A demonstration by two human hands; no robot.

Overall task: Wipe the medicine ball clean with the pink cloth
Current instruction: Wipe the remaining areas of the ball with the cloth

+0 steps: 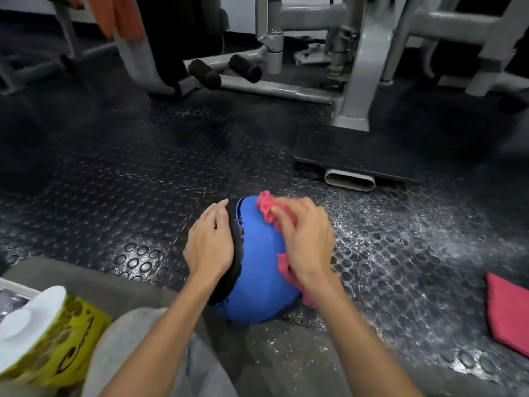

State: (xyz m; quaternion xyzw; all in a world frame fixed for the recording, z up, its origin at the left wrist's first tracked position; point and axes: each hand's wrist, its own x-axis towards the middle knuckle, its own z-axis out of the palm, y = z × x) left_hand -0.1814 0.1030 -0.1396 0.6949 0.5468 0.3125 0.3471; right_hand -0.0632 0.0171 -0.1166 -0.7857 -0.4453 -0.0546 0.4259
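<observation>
Here, the left hand lies flat, fingers together, on the black side of the ball; the right hand, fingers curled, bunches the cloth against its blue top.

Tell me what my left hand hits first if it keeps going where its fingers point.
Beyond the left hand the medicine ball curves away, so probably just the studded rubber floor; the foam rollers look much farther, though depth is unclear.

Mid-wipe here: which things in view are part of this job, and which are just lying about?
In the job: medicine ball; pink cloth on it, held by right hand; left hand resting on the ball.
Lying about: folded red cloth far right, yellow tub, grey machine frame.
</observation>
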